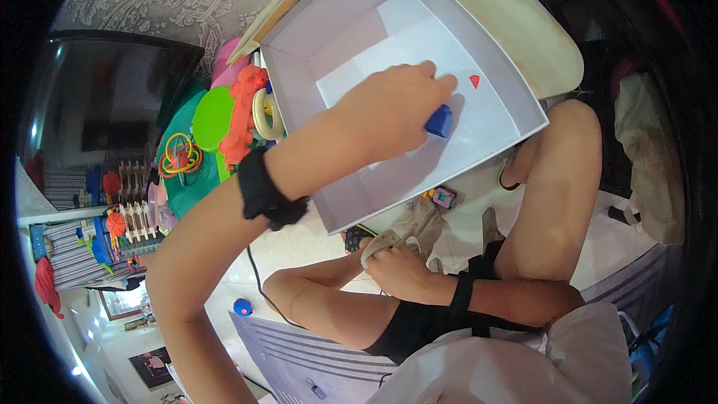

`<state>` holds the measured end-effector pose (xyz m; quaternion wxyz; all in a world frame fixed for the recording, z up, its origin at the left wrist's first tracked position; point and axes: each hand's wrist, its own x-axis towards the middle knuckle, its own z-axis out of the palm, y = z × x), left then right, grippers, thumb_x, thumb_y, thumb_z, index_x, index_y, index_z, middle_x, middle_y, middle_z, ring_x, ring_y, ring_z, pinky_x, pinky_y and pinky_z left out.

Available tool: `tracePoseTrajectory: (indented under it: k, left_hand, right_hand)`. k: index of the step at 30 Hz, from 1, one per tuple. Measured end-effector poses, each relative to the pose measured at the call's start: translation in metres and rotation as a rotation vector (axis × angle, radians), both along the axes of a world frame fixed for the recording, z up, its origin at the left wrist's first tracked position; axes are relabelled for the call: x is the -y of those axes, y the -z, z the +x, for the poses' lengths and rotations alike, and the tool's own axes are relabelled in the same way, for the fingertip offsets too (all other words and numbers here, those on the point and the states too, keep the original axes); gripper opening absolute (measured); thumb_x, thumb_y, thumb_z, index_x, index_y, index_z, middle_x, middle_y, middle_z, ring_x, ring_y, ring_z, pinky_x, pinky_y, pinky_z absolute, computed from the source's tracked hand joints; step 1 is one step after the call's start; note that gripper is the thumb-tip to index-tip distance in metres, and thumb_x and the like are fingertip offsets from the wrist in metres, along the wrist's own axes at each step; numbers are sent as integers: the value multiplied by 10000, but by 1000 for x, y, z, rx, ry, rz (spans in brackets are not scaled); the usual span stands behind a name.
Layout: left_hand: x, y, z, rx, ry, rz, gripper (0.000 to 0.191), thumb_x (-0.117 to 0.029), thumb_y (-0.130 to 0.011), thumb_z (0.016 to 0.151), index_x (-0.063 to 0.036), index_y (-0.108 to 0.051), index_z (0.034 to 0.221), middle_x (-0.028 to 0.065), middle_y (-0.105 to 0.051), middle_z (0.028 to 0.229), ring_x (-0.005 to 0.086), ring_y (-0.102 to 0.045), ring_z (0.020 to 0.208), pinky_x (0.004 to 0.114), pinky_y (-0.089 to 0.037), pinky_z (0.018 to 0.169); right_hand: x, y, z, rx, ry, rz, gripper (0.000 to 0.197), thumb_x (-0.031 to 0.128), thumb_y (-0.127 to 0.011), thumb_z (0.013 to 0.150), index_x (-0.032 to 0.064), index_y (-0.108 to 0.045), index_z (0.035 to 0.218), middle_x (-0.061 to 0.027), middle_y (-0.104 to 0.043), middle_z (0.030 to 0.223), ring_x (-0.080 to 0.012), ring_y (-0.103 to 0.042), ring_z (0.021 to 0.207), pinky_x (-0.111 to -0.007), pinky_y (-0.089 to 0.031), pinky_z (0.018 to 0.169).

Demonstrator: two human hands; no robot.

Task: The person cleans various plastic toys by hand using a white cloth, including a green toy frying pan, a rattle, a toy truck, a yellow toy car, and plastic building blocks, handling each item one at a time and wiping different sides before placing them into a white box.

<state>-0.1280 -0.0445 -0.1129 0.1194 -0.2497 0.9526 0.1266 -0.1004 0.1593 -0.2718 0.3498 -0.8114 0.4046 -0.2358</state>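
My left hand (395, 104) reaches down into a large white box (404, 5), back of the hand up and fingers curled around a small blue plastic piece (440, 121). The hand covers part of this piece. A small red fan-shaped patch (474, 81) shows on the box floor just past my fingertips. Lower down, between my knees, my right hand (401, 269) is closed on a greyish-beige cloth (422, 230) that hangs toward the floor. Black bands circle both my wrists.
Left of the box are an orange-red plastic toy (244, 115), a green disc (213, 118) and colored rings (180, 154). A small toy (443, 197) lies on the tiles below the box. A dark cable (255, 275) crosses the floor near a striped mat (314, 356).
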Motion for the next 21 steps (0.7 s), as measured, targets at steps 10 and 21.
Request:
tracePoseTrajectory:
  k: [10, 21]
  left_hand:
    - [-33, -81, 78, -571, -644, 446, 371, 56, -516, 713, -45, -432, 1060, 122, -590, 1033, 177, -599, 861, 306, -482, 798]
    - [-175, 34, 183, -924, -1539, 467, 537, -15, -556, 735, -92, -364, 1230, 51, -472, 884, 126, -500, 729, 235, -434, 640]
  right_hand:
    - [-4, -12, -1, 136, -38, 193, 137, 131, -573, 747, 14, -628, 701, -167, -613, 645, -303, -633, 612, -417, -491, 555]
    - [27, -1, 6, 1137, 153, 1323, 289, 270, -415, 863, 17, -544, 922, -68, -595, 807, -172, -575, 753, -339, -455, 668]
